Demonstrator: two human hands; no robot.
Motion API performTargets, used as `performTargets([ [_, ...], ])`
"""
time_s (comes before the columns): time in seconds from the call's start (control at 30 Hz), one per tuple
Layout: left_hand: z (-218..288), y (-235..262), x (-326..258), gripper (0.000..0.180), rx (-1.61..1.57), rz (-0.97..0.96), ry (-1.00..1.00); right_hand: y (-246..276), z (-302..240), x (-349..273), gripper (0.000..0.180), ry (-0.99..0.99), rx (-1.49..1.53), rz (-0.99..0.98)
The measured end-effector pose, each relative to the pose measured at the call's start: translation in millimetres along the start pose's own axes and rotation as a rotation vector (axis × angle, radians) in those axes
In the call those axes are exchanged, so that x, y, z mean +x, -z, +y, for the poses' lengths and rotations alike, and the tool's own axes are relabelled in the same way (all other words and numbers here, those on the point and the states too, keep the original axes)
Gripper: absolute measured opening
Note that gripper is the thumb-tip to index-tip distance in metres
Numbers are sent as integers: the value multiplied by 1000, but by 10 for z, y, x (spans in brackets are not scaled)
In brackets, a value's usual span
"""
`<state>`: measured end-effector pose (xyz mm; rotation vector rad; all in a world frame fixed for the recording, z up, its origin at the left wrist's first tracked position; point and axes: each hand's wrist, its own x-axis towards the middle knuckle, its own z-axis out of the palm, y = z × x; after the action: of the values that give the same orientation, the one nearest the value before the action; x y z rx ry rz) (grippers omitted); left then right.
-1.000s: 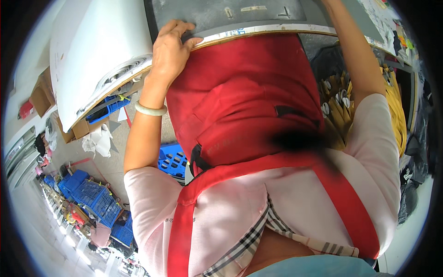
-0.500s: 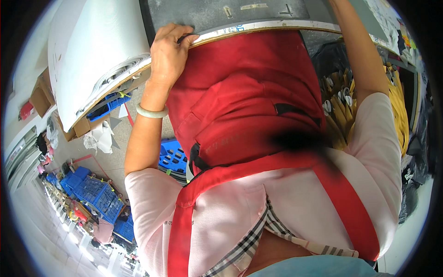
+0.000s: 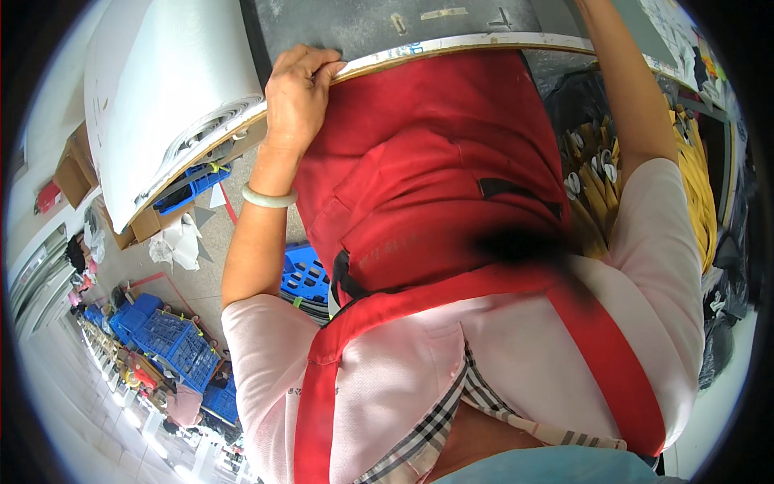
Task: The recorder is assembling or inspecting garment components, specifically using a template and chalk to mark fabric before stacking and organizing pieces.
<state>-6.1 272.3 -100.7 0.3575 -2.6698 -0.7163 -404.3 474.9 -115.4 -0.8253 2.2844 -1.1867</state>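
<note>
My left hand (image 3: 297, 97) rests at the front edge of the work table (image 3: 451, 44). Its fingers are bent together over the edge, with the thumb pressed close to them. Beside that hand, a large roll of white sheet material (image 3: 173, 73) lies on the table, its coiled end facing me. A dark grey surface (image 3: 347, 24) with bits of tape covers the tabletop in front. My right forearm (image 3: 629, 97) stretches across the table's right part, and the hand itself lies beyond the upper border of the picture. A red apron (image 3: 427, 177) hangs against the table edge.
Yellow pieces with white tips (image 3: 592, 173) hang below the table on the right, by black plastic bags (image 3: 721, 339). Blue crates (image 3: 173, 343) stand on the floor at left. Crumpled white paper (image 3: 177, 242) and cardboard boxes (image 3: 76, 165) lie nearer the table.
Almost nothing differs. My left hand has shifted very slightly along with the view and stays at the table edge; my right arm holds its place.
</note>
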Motion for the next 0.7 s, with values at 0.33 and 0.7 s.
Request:
performTargets([
  [0.33, -19, 5, -6, 12, 50, 34, -83, -57, -20, 31, 26, 58, -52, 30],
  [0.7, 3, 13, -38, 12, 55, -3, -28, -112, -35, -2, 31, 125, -129, 45],
])
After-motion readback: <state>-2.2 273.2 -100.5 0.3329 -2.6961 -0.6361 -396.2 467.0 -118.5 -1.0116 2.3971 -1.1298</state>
